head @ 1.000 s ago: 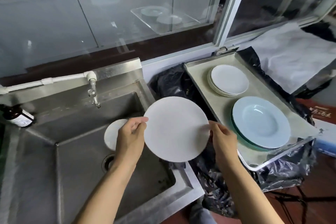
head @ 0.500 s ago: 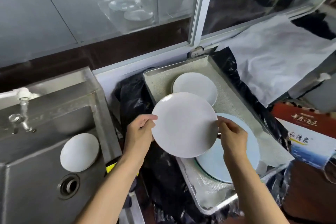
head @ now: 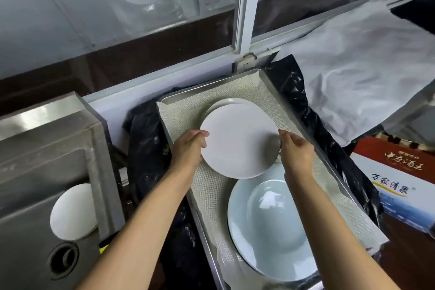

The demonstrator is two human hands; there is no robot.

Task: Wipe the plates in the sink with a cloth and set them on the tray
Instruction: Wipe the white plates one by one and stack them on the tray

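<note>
Nearest to us, the blue bowl (head: 268, 226) sits at the tray's near end on the liner (head: 211, 190). Just past it, both hands hold the white plate (head: 237, 141) over the tray (head: 263, 77). Left hand (head: 188, 148) has a narrow grip on the plate's left edge, thumb on top, fingers curled under. Right hand (head: 296, 148) pinches the right edge, fingers curled round the rim. The plate hangs roughly level, its near edge overlapping the bowl's far rim from above; we cannot tell whether they touch. Behind it peeks the stack (head: 223, 103) of white plates at the tray's far end.

We judge the step in hand is setting this plate onto the stack. To do it well we should carry the plate farther back until it centres over the stack, keep it level, lower it gently, and slide fingers out from under only once the far edge rests. Watch the near edge clears the bowl rim; a knock could chip either.

Left, in the sink (head: 47, 172), one more plate (head: 73, 212) leans by the drain (head: 63, 259), not yet done. No cloth in view.
</note>
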